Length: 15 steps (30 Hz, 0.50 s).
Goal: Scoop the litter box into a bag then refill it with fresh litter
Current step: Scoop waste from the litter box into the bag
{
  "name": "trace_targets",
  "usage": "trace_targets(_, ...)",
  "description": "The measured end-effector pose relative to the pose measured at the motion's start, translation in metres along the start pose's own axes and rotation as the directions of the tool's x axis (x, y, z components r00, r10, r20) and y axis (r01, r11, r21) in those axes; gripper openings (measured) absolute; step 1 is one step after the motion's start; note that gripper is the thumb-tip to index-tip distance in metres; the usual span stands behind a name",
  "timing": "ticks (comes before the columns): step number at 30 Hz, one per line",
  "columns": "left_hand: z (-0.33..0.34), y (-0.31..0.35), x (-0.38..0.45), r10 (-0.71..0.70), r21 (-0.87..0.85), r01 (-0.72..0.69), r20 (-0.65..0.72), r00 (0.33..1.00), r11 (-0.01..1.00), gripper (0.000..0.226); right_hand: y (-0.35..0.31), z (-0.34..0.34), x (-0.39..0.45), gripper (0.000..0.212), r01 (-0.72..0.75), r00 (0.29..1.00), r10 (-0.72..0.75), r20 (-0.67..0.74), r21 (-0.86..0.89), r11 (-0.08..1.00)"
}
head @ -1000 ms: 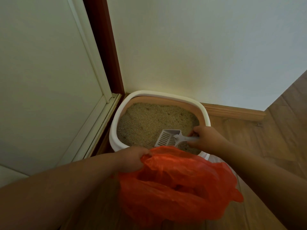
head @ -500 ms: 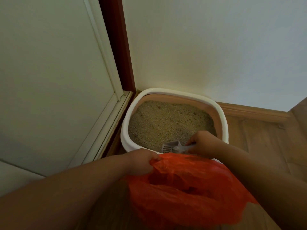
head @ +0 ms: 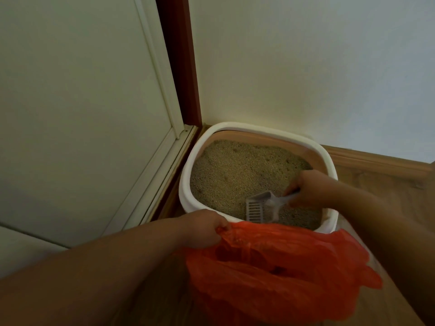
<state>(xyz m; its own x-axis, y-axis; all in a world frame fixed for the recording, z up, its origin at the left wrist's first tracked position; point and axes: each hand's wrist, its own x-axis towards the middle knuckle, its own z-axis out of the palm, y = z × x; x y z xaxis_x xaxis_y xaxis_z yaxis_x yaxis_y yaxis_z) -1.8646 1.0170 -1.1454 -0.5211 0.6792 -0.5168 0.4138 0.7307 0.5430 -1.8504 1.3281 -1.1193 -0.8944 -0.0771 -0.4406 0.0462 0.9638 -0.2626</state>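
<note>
The left hand [head: 202, 228] has its fingers curled tight around a pinch of the orange bag's [head: 277, 269] rim, holding the mouth open just below the near edge of the litter box [head: 186, 182]. The box sits on the wooden floor [head: 376, 177] in the corner, its far edge against the wall. The slotted scoop [head: 257, 207] lies tipped in the litter [head: 235, 170] near the box's near right corner, its handle wrapped by the closed fingers of the right hand [head: 310, 187].

The thin bag looks limp; if the left-hand pinch slackens, its mouth could fold shut and a lifted scoop would likely spill onto the floor. A fast lift could also shake litter over the near edge.
</note>
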Motion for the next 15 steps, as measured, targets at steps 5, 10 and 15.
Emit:
trace_targets(5, -0.001, -0.002, 0.007, -0.006, -0.057, 0.002, -0.071, 0.997, 0.998, 0.036, 0.014, 0.017, -0.005, 0.020, 0.028, 0.999, -0.027, 0.047, -0.021, 0.999)
trace_targets(10, 0.001, -0.004, 0.011, -0.008, -0.081, 0.001, -0.086, 0.996, 0.997, 0.032, 0.019, 0.028, -0.006, 0.024, 0.036, 0.999, -0.036, 0.034, 0.013, 0.999)
trace_targets(15, 0.004, -0.003, 0.013, -0.017, -0.076, 0.010, -0.094, 0.995, 0.997, 0.029, 0.029, 0.015, -0.009, 0.022, 0.014, 1.000, -0.014, 0.002, 0.021, 1.000)
